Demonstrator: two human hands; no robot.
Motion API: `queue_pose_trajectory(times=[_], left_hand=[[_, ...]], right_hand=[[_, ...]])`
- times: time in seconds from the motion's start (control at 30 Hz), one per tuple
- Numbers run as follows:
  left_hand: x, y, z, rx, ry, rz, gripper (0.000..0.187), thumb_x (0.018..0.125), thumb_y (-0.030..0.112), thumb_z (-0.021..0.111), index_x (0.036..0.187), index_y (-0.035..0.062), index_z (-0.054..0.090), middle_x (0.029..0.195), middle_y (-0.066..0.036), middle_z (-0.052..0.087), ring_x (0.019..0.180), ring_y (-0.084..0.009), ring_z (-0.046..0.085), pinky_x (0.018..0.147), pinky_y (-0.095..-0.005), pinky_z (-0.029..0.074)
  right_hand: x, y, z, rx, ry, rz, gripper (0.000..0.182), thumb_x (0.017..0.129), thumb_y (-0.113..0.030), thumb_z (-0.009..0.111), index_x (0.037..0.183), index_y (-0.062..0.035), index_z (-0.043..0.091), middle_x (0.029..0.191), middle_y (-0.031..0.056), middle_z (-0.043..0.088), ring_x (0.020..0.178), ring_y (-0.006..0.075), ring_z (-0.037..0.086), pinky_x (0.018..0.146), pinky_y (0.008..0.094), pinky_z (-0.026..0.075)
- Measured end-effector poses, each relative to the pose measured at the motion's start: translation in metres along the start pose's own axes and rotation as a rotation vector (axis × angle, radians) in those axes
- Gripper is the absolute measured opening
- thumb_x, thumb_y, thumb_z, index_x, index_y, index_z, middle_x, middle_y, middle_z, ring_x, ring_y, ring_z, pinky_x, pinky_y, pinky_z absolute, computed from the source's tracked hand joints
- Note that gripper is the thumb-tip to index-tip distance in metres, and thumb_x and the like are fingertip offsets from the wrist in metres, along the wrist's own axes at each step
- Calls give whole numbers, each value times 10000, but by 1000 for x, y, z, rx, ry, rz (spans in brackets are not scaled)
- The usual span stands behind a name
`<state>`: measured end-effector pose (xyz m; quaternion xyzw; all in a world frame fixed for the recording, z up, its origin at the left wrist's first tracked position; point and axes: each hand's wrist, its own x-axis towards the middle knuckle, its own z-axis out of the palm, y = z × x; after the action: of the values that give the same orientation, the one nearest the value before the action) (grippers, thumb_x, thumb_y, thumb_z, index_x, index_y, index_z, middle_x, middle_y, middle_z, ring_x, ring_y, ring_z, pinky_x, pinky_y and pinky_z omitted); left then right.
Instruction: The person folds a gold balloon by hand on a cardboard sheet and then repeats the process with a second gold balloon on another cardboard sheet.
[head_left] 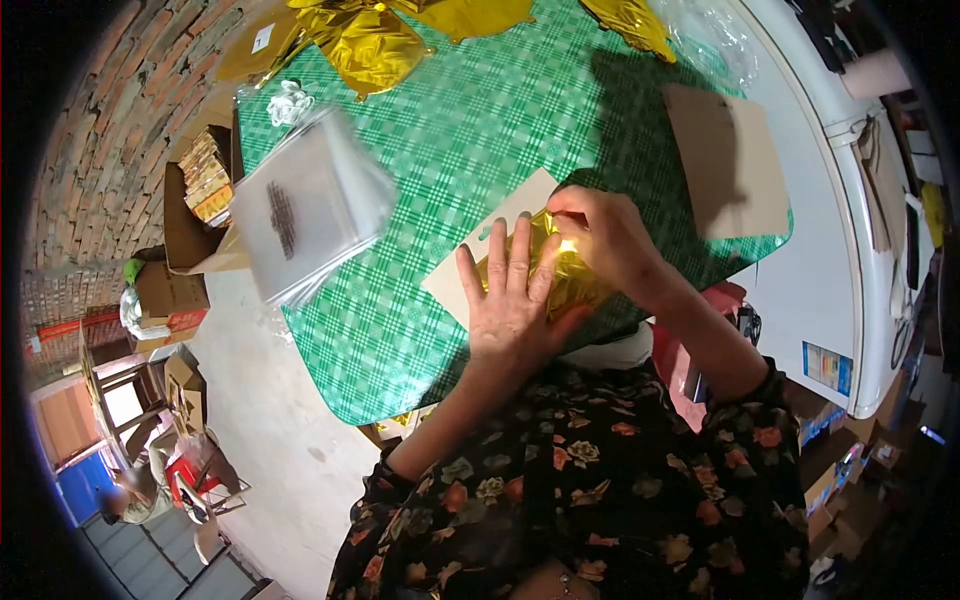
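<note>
Gold foil [578, 277] lies over a pale card [453, 274] near the front edge of the green checked table [455, 130]. My left hand [510, 300] rests flat on the foil and card, its fingers spread. At the foil's upper right is my right hand [612, 240], with thumb and forefinger pinched on the edge of the foil. A stack of clear plastic bags [325, 215] sits to the left of the card. Part of the foil is hidden beneath my hands.
More gold foil [375, 55] lies along the far edge. A cardboard sheet [735, 165] is at the right, clear plastic [712, 40] beyond it. White ribbon [290, 103] and an open box [190, 230] are at the left. A person [140, 495] sits far off, lower left.
</note>
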<state>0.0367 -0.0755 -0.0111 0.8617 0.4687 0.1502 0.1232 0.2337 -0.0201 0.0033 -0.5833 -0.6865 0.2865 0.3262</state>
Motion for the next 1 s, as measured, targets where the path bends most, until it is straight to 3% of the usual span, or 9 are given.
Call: queue_pose_trajectory(times=[0.07, 0.27, 0.37, 0.5, 0.7, 0.8, 1.0], left_hand=[[0, 1, -1, 12, -6, -9, 1064, 850, 665, 802, 1693, 185, 364, 1777, -212, 264, 1644, -458, 223, 1257, -791, 110], [1, 7, -7, 58, -56, -28, 1047, 880, 655, 779, 1699, 167, 346, 1776, -217, 266, 1650, -463, 205, 1271, -771, 103], [2, 8, -7, 91, -53, -25, 1019, 908, 661, 746, 1699, 158, 346, 1773, -226, 270, 1656, -456, 192, 1285, -754, 83], [1, 4, -5, 149, -56, 1, 990, 932, 692, 702, 1696, 154, 373, 1779, -227, 254, 1662, -452, 171, 1291, -744, 58], [1, 1, -2, 175, -45, 9, 980, 959, 735, 639, 1721, 189, 352, 1784, -220, 241, 1666, -448, 153, 1300, -725, 50], [1, 3, -3, 177, -41, 7, 951, 971, 737, 625, 1714, 200, 371, 1783, -216, 245, 1665, -449, 155, 1300, -720, 49], [1, 3, -3, 171, -28, 15, 917, 969, 722, 638, 1688, 196, 420, 1778, -215, 260, 1659, -450, 178, 1298, -712, 69]], right_hand=[[7, -5, -6, 127, -69, 133, 248, 943, -41, 717, 1176, 42, 709, 985, 217, 788, 912, 299, 796, 817, 384, 604], [30, 9, -9, 78, -188, 22, 314, 941, -127, 762, 1187, 48, 675, 994, 226, 798, 926, 258, 798, 815, 371, 606], [37, 1, -13, 128, -287, 197, 398, 937, -172, 785, 1245, 18, 620, 1002, 211, 789, 924, 272, 783, 801, 378, 600], [41, -9, -17, 132, -365, 191, 486, 922, -230, 819, 1255, 12, 562, 1015, 204, 750, 914, 283, 745, 804, 403, 587], [52, 2, -10, 187, -399, 166, 508, 896, -245, 827, 1253, 17, 577, 1049, 212, 745, 950, 288, 744, 814, 413, 586], [56, 8, -7, 138, -398, 125, 495, 871, -243, 826, 1236, 9, 606, 1066, 207, 751, 970, 304, 749, 819, 431, 584], [68, 3, -3, -188, -449, -46, 403, 860, -279, 790, 1137, -18, 660, 1112, 201, 757, 1038, 412, 733, 829, 490, 569]])
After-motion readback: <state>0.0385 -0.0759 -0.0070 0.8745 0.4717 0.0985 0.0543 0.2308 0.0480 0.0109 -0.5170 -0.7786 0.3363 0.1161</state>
